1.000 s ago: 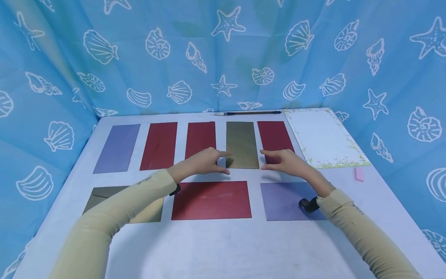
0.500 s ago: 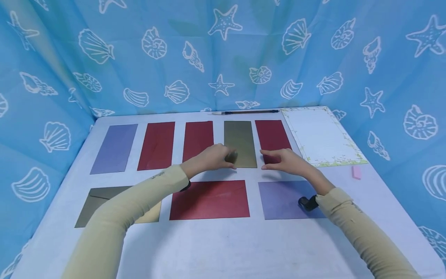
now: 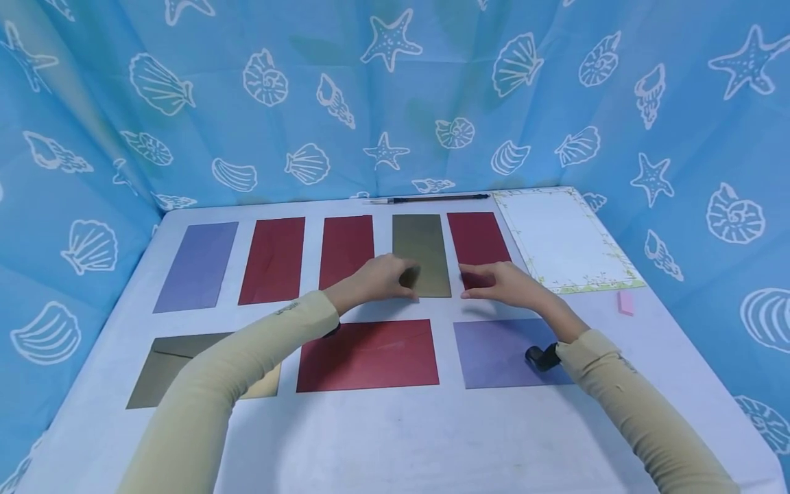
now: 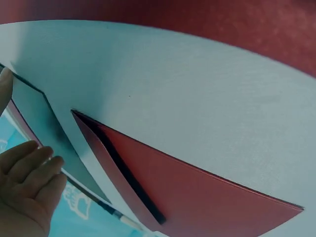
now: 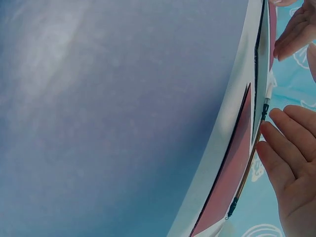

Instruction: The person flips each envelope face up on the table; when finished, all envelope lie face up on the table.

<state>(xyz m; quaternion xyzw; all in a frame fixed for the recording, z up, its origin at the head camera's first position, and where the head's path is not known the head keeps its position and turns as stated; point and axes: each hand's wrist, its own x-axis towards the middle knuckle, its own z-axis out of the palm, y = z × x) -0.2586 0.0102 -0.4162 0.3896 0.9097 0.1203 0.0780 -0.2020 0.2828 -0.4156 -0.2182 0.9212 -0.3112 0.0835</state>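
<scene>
The white surface [image 3: 395, 439] carries rows of envelopes. My left hand [image 3: 382, 278] rests its loosely curled fingers on the gold envelope [image 3: 422, 240] in the back row; my right hand [image 3: 500, 283] hovers beside it, fingers relaxed. I read no writing anywhere.

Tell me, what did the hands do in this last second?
The left hand slid right onto the gold envelope's near left corner, fingers now touching it. The right hand stayed beside that envelope, over the dark red envelope. Every envelope on the table kept its place.
</scene>
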